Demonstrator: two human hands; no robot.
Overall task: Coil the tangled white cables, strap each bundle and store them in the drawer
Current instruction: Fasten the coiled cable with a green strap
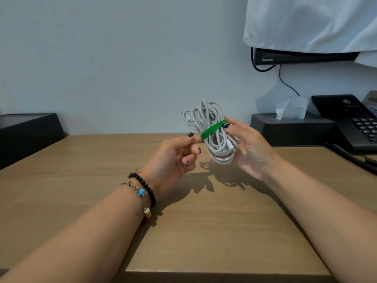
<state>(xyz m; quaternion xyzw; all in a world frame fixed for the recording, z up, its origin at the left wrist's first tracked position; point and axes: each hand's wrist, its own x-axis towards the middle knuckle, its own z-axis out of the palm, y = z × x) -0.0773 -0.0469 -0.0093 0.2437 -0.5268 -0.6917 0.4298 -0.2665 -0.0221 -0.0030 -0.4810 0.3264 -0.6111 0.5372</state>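
Note:
A coiled bundle of white cable is held up above the wooden desk, with a green strap wrapped around its middle. My right hand holds the bundle from the right, thumb on the strap and fingers behind the coils. My left hand is at the bundle's left side, its index fingertip and thumb touching the strap's left end while the other fingers curl loosely. A white connector shows near the bundle's lower right. No drawer is in view.
A black box sits at the desk's back left. At back right stand a black tissue box and a black desk phone with its cord. A cloth-covered monitor hangs above them.

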